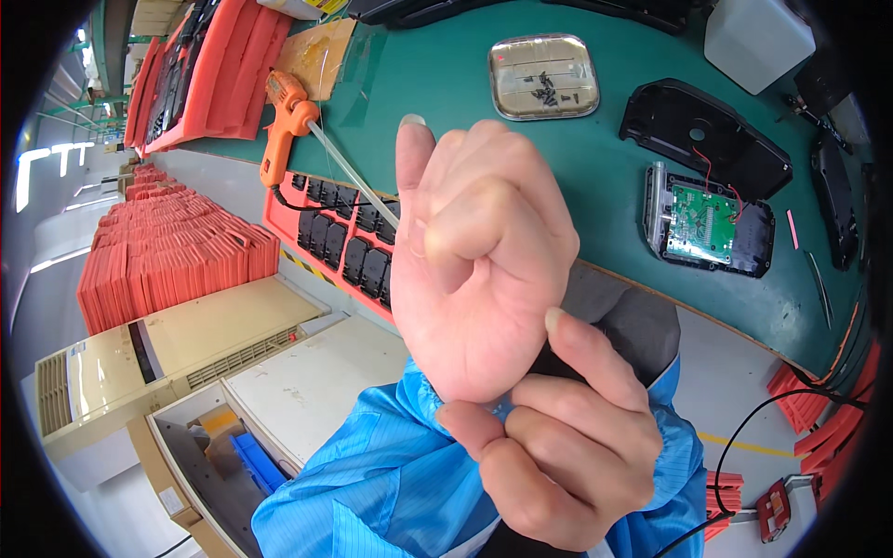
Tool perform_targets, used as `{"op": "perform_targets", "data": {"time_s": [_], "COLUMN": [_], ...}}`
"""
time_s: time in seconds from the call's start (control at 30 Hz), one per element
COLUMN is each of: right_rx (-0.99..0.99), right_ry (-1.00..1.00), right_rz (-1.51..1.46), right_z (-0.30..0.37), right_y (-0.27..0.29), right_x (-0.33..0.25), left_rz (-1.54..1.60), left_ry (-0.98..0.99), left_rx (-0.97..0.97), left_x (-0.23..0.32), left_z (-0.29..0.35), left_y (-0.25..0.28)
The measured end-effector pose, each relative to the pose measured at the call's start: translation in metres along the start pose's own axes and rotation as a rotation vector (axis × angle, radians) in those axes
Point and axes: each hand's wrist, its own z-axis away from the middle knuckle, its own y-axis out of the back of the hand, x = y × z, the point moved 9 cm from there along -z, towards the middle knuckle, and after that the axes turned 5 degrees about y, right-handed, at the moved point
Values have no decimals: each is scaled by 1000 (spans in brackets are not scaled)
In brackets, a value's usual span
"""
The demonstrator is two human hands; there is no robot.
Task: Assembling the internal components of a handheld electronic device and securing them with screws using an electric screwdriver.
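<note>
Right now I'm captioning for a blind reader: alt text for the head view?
The left hand is raised, loosely curled, while the right hand pinches the blue sleeve cuff at its wrist. Behind lie a green workbench, an orange glue gun and an opened circuit-board housing.

I see my blue sleeve cuff point(437, 409) bunched at the raised wrist, apparently pinched, well above the green bench.

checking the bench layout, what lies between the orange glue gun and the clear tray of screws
In the head view, only bare green mat lies between the orange glue gun and the clear tray of screws, apart from the gun's clear glue stick angling below.
</note>
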Motion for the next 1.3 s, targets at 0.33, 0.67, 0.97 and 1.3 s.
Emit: {"op": "perform_targets", "data": {"time_s": [0.33,0.67,0.97,1.3], "right_rx": [-18,-220,-240,-272], "right_ry": [-46,-110,-172,-521], "right_rz": [-19,-95,-100,-332], "right_z": [0,-8,-14,-24], "right_y": [-1,5,-11,13], "right_x": [-1,2,6,58], "left_rz": [-14,-4,12,-161], "left_ry": [0,-10,1,-69], "left_rx": [-27,-33,1,-110], "left_x": [-1,-1,-14,-20], "left_z": [0,1,-11,-18], "left_y": [-2,-3,-4,-12]}}
